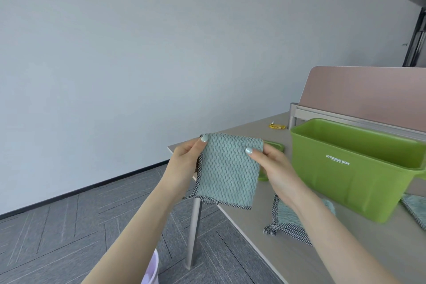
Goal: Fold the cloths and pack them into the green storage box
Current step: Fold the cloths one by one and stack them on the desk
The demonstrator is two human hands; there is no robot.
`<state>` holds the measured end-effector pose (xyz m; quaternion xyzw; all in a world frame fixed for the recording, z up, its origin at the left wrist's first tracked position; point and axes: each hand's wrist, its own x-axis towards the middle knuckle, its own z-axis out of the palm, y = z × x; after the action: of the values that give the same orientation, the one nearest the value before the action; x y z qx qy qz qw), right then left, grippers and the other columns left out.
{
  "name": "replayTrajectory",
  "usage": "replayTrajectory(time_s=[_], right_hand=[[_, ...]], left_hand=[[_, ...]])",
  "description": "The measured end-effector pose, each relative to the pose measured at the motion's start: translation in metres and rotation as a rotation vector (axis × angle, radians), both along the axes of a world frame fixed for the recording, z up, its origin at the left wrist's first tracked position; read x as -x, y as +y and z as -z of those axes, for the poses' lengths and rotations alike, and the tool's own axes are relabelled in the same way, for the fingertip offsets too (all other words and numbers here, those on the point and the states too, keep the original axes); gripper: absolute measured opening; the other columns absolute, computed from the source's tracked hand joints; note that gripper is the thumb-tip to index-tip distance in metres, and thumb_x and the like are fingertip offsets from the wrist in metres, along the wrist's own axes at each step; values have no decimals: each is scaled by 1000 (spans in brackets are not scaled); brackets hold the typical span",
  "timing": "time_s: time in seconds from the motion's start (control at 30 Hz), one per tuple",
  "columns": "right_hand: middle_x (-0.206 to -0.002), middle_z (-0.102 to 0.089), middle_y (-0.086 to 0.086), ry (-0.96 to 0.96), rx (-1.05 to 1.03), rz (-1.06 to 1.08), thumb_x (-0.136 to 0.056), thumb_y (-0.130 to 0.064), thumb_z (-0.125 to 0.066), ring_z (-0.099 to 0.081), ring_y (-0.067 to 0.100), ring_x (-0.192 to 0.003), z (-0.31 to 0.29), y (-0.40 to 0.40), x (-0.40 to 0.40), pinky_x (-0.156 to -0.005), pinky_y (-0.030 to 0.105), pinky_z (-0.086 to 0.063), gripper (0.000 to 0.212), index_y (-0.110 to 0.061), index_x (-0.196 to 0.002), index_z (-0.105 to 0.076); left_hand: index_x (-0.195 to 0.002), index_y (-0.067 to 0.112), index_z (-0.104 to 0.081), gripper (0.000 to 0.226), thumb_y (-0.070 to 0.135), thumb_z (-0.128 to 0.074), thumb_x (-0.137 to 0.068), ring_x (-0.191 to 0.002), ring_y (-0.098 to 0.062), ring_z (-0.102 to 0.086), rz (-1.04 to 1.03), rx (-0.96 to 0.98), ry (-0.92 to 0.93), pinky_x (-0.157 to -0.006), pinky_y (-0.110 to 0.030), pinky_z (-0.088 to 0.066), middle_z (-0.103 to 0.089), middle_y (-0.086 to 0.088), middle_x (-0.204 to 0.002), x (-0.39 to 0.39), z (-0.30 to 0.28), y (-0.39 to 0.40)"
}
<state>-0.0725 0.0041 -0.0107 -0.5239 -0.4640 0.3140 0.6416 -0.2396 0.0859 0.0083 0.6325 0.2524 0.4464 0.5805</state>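
Note:
A folded teal waffle cloth [227, 173] with a black-and-white checked border hangs in the air over the table's left corner. My left hand [184, 161] pinches its upper left corner and my right hand [273, 165] pinches its upper right edge. The green storage box [352, 168], marked STORAGE BOX, stands open on the table to the right. A second teal cloth [290, 223] lies flat on the table under my right forearm. Part of a third cloth [415, 210] shows at the right edge beside the box.
The green lid [275, 146] lies on the beige table [345, 256] behind the held cloth. A yellow wrapper [276, 126] sits at the far side. A pink divider panel [368, 92] stands behind the box. Below left are a grey floor and a lilac bin [151, 270].

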Motion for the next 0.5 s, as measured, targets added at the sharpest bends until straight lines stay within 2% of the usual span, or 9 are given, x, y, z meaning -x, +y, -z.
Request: replayTrajectory(time_s=[0.07,0.13,0.23,0.33,0.4,0.47,0.5], right_hand=[[-99,-73,3,3,18,26,-85,-25,-61,-67,15,-94,2,0,-1,-87,34,-49,19,-12,-98,-68],[-92,-73,0,43,27,57,-88,-29,-58,-66,16,-89,4,0,-1,-83,34,-49,20,-14,-92,-69],[-94,-72,-2,127,73,152,-89,-41,-54,-64,16,-96,5,3,-1,-91,39,-45,26,-21,-85,-69],[-102,-72,-4,172,73,78,-84,-48,-54,-65,12,-99,5,2,2,-90,35,-47,32,-23,-97,-69],[-100,-72,-3,125,78,-6,-81,-44,-56,-68,5,-89,5,0,5,-78,27,-50,35,-18,-104,-66],[-88,-71,-2,110,56,2,-87,-32,-56,-68,4,-73,5,-2,7,-61,18,-49,25,-12,-98,-67],[-86,-71,0,122,49,29,-88,-30,-56,-68,6,-74,5,-2,8,-62,19,-50,25,-9,-96,-68]], left_hand=[[-93,2,-68,34,29,-47,-95,-92,-25,-60,21,44,-6,-91,-44,-46,-68,-17,-100,-1,2,2],[-87,7,-69,32,29,-47,-95,-85,-17,-63,22,6,28,-83,-38,-47,-70,-10,-93,-1,3,4],[-79,12,-69,31,27,-48,-95,-76,-11,-63,26,-40,72,-74,-28,-45,-69,0,-83,0,6,7],[-92,6,-71,34,29,-47,-95,-80,-16,-68,51,14,70,-73,-27,-52,-73,-6,-90,0,7,7],[-90,7,-70,33,30,-46,-96,-79,-17,-68,58,90,26,-73,-28,-53,-74,-5,-88,-1,8,8],[-88,9,-69,32,30,-46,-96,-80,-17,-68,53,179,-20,-76,-32,-53,-74,-3,-85,-3,9,9],[-88,10,-69,32,31,-46,-96,-80,-17,-69,51,214,-29,-77,-32,-53,-75,-3,-84,-3,11,9]])
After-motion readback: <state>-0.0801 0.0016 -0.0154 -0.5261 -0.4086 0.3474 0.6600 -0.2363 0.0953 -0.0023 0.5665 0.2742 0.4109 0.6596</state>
